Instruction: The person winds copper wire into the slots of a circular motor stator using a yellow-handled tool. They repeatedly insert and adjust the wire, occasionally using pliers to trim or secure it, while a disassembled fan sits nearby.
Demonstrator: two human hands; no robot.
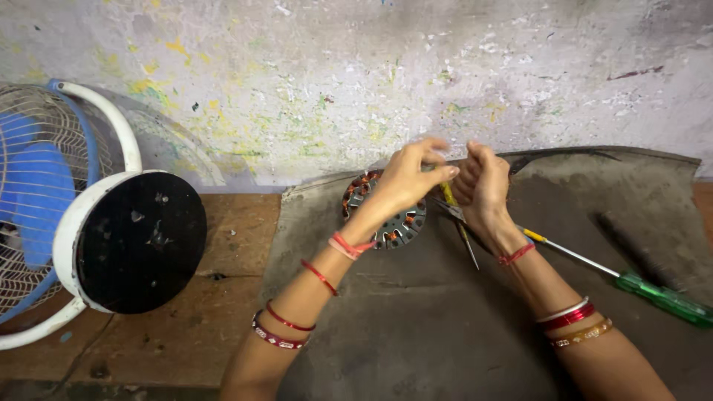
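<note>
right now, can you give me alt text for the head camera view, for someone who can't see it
Two bare hands, the left hand and right hand, meet above a round motor stator with copper windings on a grey mat. A green-handled screwdriver lies at right; a blue and white fan lies tipped at left.

A rough plaster wall [356,74], flecked with yellow and green paint, is rising just behind the grip. A grey mat [445,327] is lying beneath it over what seems a worn wooden floor [186,327], with a blue-bladed fan [67,208] leaning well off to its left.
</note>
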